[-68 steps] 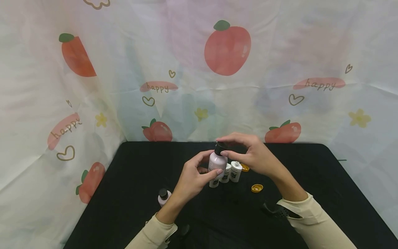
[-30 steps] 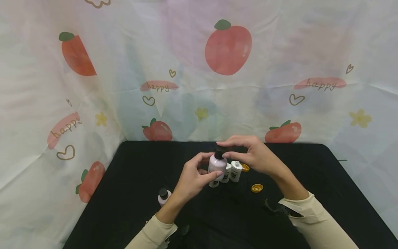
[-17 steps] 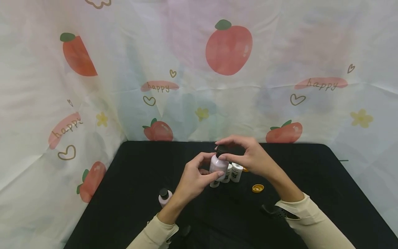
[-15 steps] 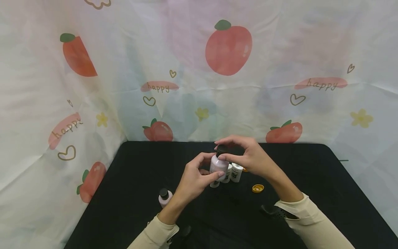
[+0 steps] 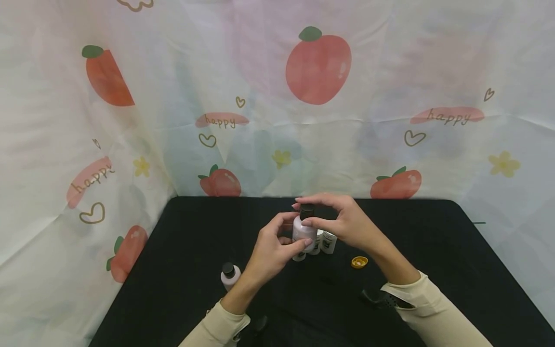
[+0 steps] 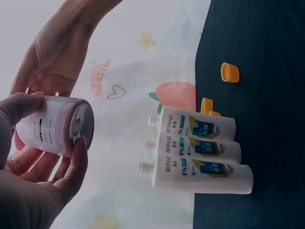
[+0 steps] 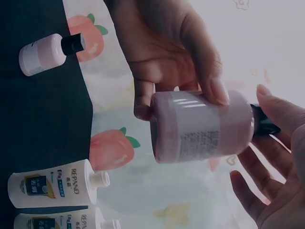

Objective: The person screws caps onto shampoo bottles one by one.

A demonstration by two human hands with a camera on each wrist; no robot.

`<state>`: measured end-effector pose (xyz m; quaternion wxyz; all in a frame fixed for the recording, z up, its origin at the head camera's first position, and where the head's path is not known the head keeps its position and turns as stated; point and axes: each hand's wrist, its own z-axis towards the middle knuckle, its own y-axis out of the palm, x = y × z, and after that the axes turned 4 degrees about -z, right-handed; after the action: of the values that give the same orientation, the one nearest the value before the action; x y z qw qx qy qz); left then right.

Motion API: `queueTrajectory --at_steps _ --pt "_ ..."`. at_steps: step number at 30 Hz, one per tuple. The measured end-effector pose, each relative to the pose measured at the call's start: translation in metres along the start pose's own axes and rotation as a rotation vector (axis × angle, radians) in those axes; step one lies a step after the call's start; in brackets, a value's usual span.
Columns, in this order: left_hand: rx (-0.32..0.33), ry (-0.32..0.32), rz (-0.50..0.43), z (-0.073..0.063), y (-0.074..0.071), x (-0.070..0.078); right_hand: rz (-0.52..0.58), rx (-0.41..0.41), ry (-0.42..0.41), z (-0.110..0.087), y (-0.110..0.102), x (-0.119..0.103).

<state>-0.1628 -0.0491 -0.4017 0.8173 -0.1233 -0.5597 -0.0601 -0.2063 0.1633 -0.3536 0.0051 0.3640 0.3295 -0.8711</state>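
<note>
A pale pink bottle point(image 5: 304, 231) with a black cap point(image 5: 307, 211) is held above the table, tilted slightly. My left hand point(image 5: 273, 248) grips its body, with the thumb across the front and the fingers behind. My right hand point(image 5: 347, 219) is around the black cap, thumb at its near side and fingers at the far side. In the right wrist view the thumb and fingers lie on either side of the cap point(image 7: 265, 120). The pink bottle's label point(image 6: 40, 126) and base show in the left wrist view.
Three white bottles point(image 6: 200, 176) with bare nozzles stand in a row beyond the hands. Orange caps point(image 6: 229, 72) lie on the black-covered table point(image 5: 195, 231). Another pink bottle point(image 5: 230, 275) with a black cap stands by my left forearm. A printed cloth point(image 5: 260, 72) hangs behind.
My right hand has shifted left and slightly down around the cap, its fingers reaching further across. It now covers the orange cap behind the white bottles. The left hand stays nearly still.
</note>
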Motion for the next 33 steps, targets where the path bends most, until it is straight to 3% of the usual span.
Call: queueTrajectory --at_steps 8,25,33 --pt "0.013 0.008 0.010 -0.002 -0.004 0.000 -0.047 -0.020 0.003 -0.002 -0.008 0.000" --pt "0.018 -0.001 0.011 -0.002 -0.009 -0.004 -0.019 0.002 0.011 -0.003 -0.014 0.000" --pt "0.037 -0.015 -0.007 -0.001 -0.011 -0.005 -0.027 0.062 -0.046 -0.003 -0.013 0.004"
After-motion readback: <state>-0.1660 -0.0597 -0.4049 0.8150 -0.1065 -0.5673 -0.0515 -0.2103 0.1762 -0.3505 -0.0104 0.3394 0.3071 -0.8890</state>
